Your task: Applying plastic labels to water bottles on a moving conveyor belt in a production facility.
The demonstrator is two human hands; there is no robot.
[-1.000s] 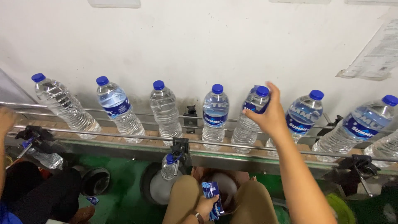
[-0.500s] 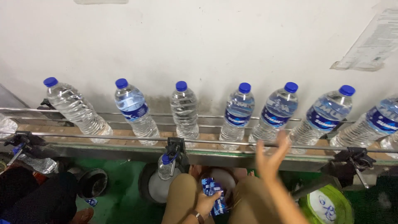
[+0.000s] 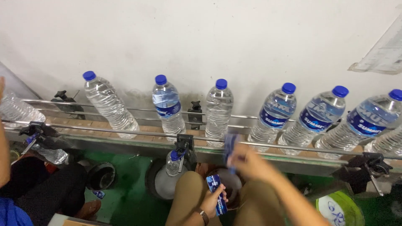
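Lifting a blue label pinched in blurred fingers, the right hand has dropped from the bottles; the left hand grips the label stack by the knees, under the unlabelled bottle.

Bottles in a row on the conveyor, wall behind, knees before it.

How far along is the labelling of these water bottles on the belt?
Done: four bottles carry blue labels, such as the labelled bottle. In hand: the right hand lifts one blurred blue label, while the left hand holds the label stack. Left: the bare middle bottle and bare left bottle.
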